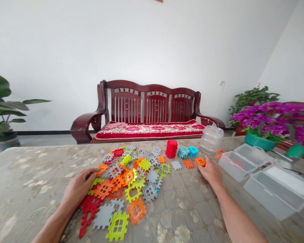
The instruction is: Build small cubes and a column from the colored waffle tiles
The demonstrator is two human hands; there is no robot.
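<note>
A loose heap of plastic interlocking building tiles (152, 176) in orange, grey, lime green and red covers the middle of the table. At the heap's left edge, my left hand (77, 187) has its fingers closed at an orange tile (101, 169). To the right of the heap, my right hand (212, 171) pinches another orange tile (200, 162) near the tabletop. Beside that one lie a flat orange tile (188, 164) and a grey tile (176, 165). Behind them stand a red tile stack (171, 149), a grey-blue stack (183, 152) and a bright blue stack (193, 151).
Clear plastic containers (211, 139) stand at the back right. Two open translucent boxes (275, 194) with lids lie right of my right arm, near purple flowers in a green pot (260, 141). A wooden bench (152, 104) is beyond the table (40, 189).
</note>
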